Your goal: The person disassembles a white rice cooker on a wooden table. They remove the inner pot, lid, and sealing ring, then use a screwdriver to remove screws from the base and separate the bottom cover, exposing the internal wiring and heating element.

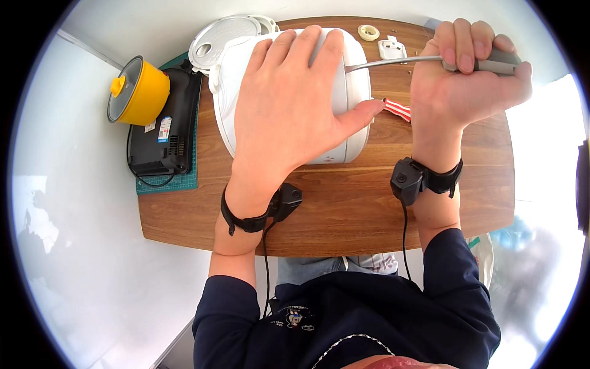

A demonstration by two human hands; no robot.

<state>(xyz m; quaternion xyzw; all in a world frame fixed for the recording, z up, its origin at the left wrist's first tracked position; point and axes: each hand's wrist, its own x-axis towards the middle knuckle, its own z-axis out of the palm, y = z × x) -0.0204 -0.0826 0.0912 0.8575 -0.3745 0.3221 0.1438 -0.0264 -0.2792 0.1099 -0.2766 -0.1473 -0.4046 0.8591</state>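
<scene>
A white rounded appliance housing (358, 101) lies on the table in front of me. My left hand (289, 101) rests flat across it with the fingers spread and the thumb reaching past its right side. In my right hand (464, 67) is a screwdriver with a grey handle (498, 63), the fingers wrapped round it. Its long metal shaft (396, 61) points left, and the tip meets the seam near the housing's right edge. How deep the tip sits I cannot tell.
Behind the housing is a round white lid part (224, 40). To the left, a yellow pot (144, 92) sits by a black appliance (161, 144) on a green mat (184, 182). A tape roll (368, 32), white plastic piece (392, 49) and red-striped strip (398, 111) lie right.
</scene>
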